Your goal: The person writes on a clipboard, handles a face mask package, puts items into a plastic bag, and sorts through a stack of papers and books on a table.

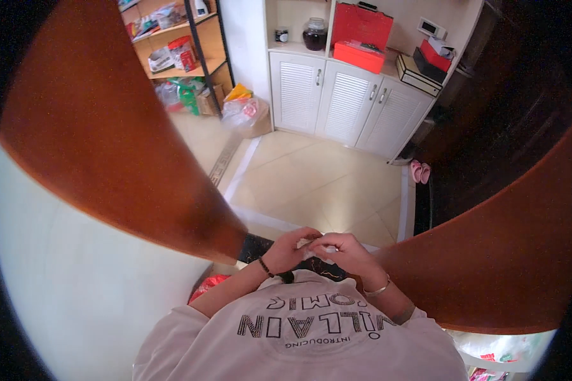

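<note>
My hands meet in front of my body. My left hand (285,253), with a dark bead bracelet on the wrist, and my right hand (348,255), with a silver bangle, both have curled fingers closed around a small whitish, crumpled-looking thing (318,253), mostly hidden and too unclear to name. Beneath them is a dark marble threshold (255,246) in a doorway framed by brown wood (171,165). A red plastic bag (206,286) lies low to the left of my left forearm.
Beyond the doorway are a tiled floor (318,178), white louvred cabinets (299,95) holding jars and red boxes, a shelving rack (187,66) at upper left, a clear bag (241,117) beside it and pink slippers (419,171) at right. Brown wood (476,267) borders me on the right.
</note>
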The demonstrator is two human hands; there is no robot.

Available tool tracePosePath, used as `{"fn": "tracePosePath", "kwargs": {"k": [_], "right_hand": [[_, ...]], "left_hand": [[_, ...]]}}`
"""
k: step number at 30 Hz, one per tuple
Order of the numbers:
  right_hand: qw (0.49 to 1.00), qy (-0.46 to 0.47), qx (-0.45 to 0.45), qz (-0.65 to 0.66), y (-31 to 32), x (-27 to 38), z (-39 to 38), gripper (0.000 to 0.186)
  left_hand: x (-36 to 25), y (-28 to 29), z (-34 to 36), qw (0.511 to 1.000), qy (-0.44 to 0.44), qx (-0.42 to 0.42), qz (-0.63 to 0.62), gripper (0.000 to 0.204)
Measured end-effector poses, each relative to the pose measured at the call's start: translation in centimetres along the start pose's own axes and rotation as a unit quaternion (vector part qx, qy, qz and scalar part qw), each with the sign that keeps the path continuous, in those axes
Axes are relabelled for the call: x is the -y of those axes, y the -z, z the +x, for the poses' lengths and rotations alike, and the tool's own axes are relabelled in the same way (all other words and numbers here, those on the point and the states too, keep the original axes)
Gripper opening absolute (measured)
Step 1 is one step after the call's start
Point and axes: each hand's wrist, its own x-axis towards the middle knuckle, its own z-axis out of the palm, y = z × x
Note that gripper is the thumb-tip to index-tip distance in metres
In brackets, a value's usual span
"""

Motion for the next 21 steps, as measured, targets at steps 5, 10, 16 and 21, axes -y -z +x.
{"fn": "tracePosePath", "kwargs": {"k": [5,10,16,21], "right_hand": [[0.915,0.16,-0.186,-0.32,0.9,0.1,3.7,0.02],[0.895,0.186,-0.238,-0.327,2.3,-0.8,7.3,0.019],[0.885,0.293,-0.178,-0.315,5.2,-1.0,11.2,0.02],[0.885,0.339,-0.142,-0.286,8.4,-1.4,14.6,0.018]], "left_hand": [[1.0,2.1,2.5,0.99,0.062,-0.075,0.099,0.016],[1.9,3.6,5.4,0.978,0.151,-0.02,-0.139,0.023],[2.3,6.8,8.3,0.964,0.19,-0.062,-0.176,0.029],[1.8,7.7,11.0,0.958,0.16,-0.148,-0.186,0.019]]}}
